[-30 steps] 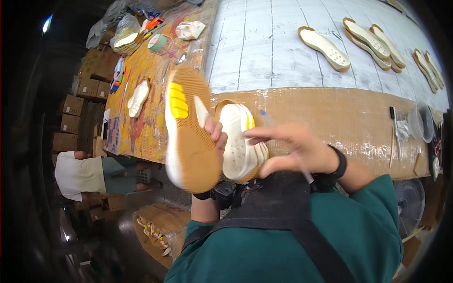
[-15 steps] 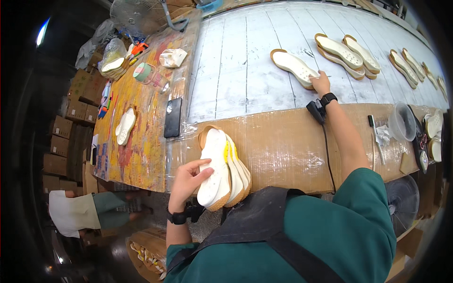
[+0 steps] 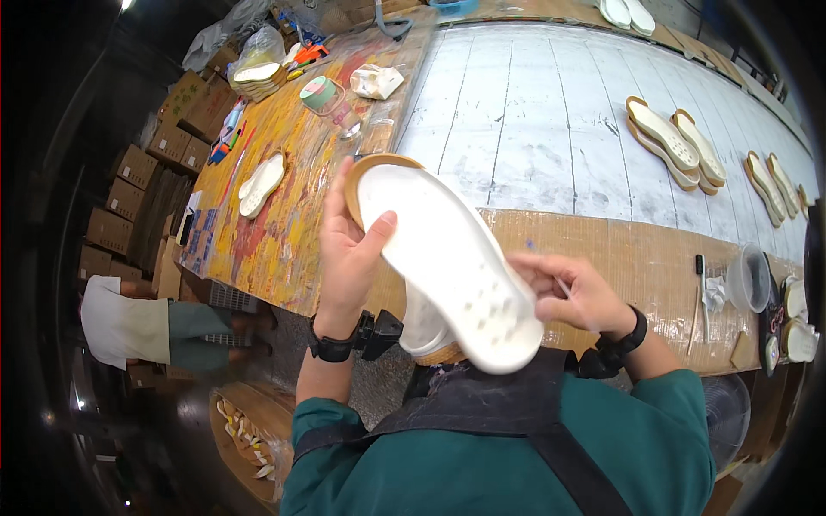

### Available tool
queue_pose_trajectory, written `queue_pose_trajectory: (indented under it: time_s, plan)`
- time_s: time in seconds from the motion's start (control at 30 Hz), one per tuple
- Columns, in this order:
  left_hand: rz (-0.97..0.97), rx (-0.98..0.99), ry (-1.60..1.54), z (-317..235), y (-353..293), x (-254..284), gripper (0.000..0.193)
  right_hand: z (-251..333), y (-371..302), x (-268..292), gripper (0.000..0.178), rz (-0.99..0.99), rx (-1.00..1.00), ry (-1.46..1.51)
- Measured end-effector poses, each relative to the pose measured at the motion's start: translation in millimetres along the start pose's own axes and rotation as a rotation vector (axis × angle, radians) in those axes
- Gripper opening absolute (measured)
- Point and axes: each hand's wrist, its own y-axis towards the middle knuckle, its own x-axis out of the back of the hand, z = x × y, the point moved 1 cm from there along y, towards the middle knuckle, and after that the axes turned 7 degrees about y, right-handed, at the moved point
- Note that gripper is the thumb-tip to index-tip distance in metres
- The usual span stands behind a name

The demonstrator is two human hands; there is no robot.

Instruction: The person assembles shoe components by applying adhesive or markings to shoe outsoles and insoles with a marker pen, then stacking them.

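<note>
Now gripping a white sole [image 3: 434, 232] in the left hand [image 3: 344, 262], clamped at the tan heel with thumb on the inner face; taken off the white counter [image 3: 529, 95] within the last half second. Slanted with toe toward the apron [image 3: 490, 413], above other soles [image 3: 425, 322] at the near edge of the cardboard strip [image 3: 637, 258]. Drawn back from the white counter too, with the right hand [image 3: 581, 297] closed round a thin clear stick [image 3: 564, 288] just beside the forefoot; cannot tell whether touching. Brought thereby within reach of both hands, to judge by the pose. Freest to swing rightward over the cardboard strip, as far as the clear tub [image 3: 747, 279]; free also to reach beyond, up to the overlapping soles [image 3: 661, 135]. More cluttered leftward, on the stained yellow counter [image 3: 284, 249].
</note>
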Motion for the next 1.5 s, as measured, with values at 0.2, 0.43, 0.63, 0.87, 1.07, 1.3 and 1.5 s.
queue_pose_trajectory:
  time_s: [0.2,0.43,0.63,0.87,1.07,1.3,1.5]
  plan:
    - [0.138,-0.01,0.003,-21,-8,-24,0.06,44,48,-6,0.033,-0.263,0.257,-0.445]
    - [0.228,0.049,-0.158,-31,-10,-13,0.049,57,62,-16,0.031,-0.245,0.218,-0.204]
    - [0.223,0.097,0.015,-29,-48,-5,0.069,37,18,-34,0.035,-0.023,0.111,0.142]
    - [0.23,0.295,-0.078,-37,-67,-22,0.081,29,7,-48,0.033,-0.082,-0.057,0.215]
    - [0.005,0.234,0.067,-31,-70,-25,0.057,45,24,-44,0.066,0.008,0.163,-0.259]
    - [-0.211,0.267,-0.523,-14,-56,-12,0.035,36,16,-50,0.084,0.053,0.422,-0.351]
    - [-0.291,0.323,-0.666,-8,-57,-22,0.036,32,25,-54,0.059,-0.229,0.72,-0.597]
